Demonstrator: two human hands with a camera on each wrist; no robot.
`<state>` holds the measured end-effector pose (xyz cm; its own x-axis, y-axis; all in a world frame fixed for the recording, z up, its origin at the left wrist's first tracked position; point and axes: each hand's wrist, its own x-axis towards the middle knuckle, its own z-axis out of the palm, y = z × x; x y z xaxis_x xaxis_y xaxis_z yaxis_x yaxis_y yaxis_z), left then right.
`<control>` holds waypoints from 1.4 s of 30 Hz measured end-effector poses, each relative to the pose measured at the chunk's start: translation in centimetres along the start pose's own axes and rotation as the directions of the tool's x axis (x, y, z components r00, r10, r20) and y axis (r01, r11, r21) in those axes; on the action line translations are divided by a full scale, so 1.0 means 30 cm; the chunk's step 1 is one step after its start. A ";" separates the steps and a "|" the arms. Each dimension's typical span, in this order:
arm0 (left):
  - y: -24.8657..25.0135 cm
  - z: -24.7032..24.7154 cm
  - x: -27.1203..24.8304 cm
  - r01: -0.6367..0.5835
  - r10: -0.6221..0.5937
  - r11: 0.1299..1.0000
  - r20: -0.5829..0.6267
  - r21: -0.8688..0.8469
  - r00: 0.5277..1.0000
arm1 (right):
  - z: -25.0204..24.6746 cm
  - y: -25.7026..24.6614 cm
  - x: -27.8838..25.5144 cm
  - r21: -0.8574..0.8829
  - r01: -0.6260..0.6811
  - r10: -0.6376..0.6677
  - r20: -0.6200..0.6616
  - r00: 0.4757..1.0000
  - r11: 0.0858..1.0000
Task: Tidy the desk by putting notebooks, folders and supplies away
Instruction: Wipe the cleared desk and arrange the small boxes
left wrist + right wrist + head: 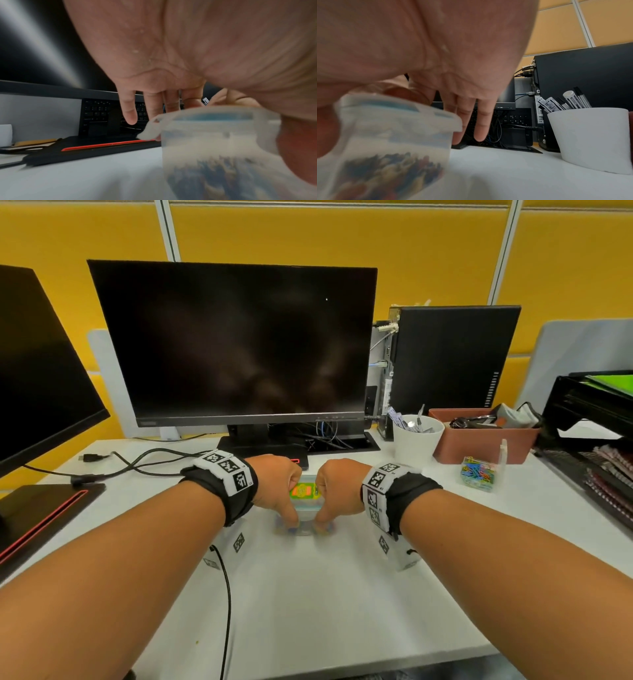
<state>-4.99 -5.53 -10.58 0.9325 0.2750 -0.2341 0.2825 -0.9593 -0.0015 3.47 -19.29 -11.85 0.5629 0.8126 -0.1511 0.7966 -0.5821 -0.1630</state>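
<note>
Head view: from above, facing forward and down over the worktop point(308, 594) toward the monitor point(233, 340). Left wrist view: low, very near the clear box point(221, 142), facing the monitor base point(96, 147). Right wrist view: equally low and near, facing the white cup point(594, 138). Shared by all three: box point(306, 501) and worktop.

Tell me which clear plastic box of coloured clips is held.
The clear plastic box before the monitor, gripped between left hand and right hand; the other stands untouched near the terracotta tray.
</note>
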 end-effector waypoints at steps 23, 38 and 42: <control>0.113 0.037 0.087 0.196 -0.219 0.974 -0.247 -0.116 0.944 | 0.046 0.053 -0.026 0.217 -0.141 0.172 -0.131 0.976 0.966; 0.059 0.036 0.103 0.121 -0.239 0.927 -0.311 -0.355 0.920 | 0.014 0.066 0.016 0.455 -0.135 0.232 -0.164 0.959 0.880; 0.047 0.035 0.111 0.110 -0.210 0.938 -0.288 -0.327 0.934 | 0.042 0.084 -0.008 0.483 -0.129 0.246 -0.188 0.951 0.866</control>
<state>-1.72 -6.03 -12.39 0.8768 0.4768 0.0618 0.4411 -0.8489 0.2913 5.06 -21.01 -13.46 0.7728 0.6346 0.0000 0.5111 -0.6224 -0.5927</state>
